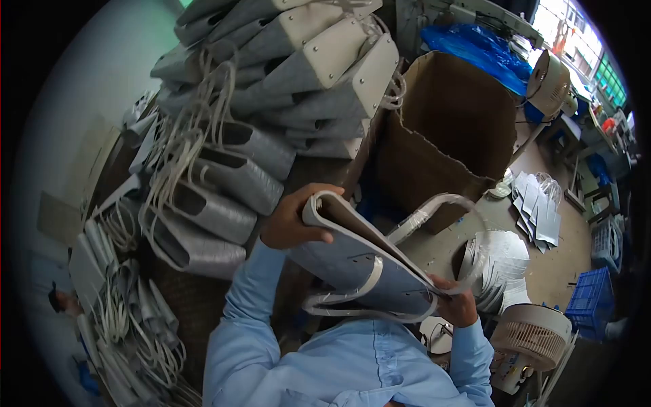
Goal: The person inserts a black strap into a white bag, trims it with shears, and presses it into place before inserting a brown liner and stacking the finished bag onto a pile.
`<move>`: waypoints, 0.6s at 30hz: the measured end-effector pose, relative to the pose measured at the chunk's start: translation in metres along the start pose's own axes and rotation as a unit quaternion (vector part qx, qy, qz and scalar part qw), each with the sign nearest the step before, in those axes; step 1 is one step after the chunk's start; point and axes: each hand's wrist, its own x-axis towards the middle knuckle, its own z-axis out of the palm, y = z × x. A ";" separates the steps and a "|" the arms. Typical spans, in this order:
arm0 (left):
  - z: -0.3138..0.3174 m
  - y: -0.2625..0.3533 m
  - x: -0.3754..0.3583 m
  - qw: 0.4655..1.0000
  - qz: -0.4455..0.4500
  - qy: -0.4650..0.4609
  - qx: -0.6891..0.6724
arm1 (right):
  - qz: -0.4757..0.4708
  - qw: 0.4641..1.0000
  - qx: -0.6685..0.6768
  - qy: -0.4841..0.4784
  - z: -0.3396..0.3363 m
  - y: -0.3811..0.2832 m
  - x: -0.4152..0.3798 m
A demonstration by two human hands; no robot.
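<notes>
A grey tote bag (359, 258) is held tilted in front of my body, its opening upward and its sides pressed close together. My left hand (298, 217) is closed around one end of the bag, at the rounded fold of its rim. At the other end, my right hand (456, 302) grips the corner of the rim, with part of its fingers hidden behind the bag. Two pale handles wrapped in clear film loop from the bag: the near handle (369, 312) hangs toward my shirt, and the far handle (441, 200) arches away.
Stacked bags (325, 61) and a row of grey bags (224, 210) lie at the left. An open cardboard box (447, 115) stands ahead. Right are grey flat pieces (498, 264), a fan (532, 336), another fan (548, 78) and a blue crate (588, 302). Another person (64, 298) is far left.
</notes>
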 end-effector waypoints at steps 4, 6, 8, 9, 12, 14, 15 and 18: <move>-0.017 -0.034 0.054 0.996 0.050 0.047 -0.057 | 0.041 0.998 -0.047 0.001 -0.027 -0.001 0.057; -0.025 -0.048 0.092 0.994 0.063 0.042 -0.074 | 0.044 0.997 -0.062 0.023 -0.033 0.007 0.084; -0.035 -0.051 0.123 0.996 0.036 0.040 -0.071 | 0.058 0.995 -0.069 0.030 -0.031 0.012 0.100; -0.035 -0.044 0.137 0.996 0.041 0.034 -0.073 | 0.062 0.995 -0.073 0.032 -0.032 0.014 0.108; -0.031 -0.035 0.177 0.993 0.055 0.059 -0.086 | 0.046 0.991 -0.066 0.103 -0.052 0.030 0.137; -0.041 -0.030 0.190 0.986 0.101 0.127 -0.043 | 0.172 0.976 -0.034 0.129 -0.092 0.039 0.140; -0.046 -0.030 0.194 0.972 0.135 0.194 0.002 | 0.238 0.955 0.016 0.174 -0.117 0.047 0.138; -0.075 -0.061 0.172 0.956 0.070 0.282 0.047 | 0.302 0.899 0.081 0.307 -0.183 0.076 0.128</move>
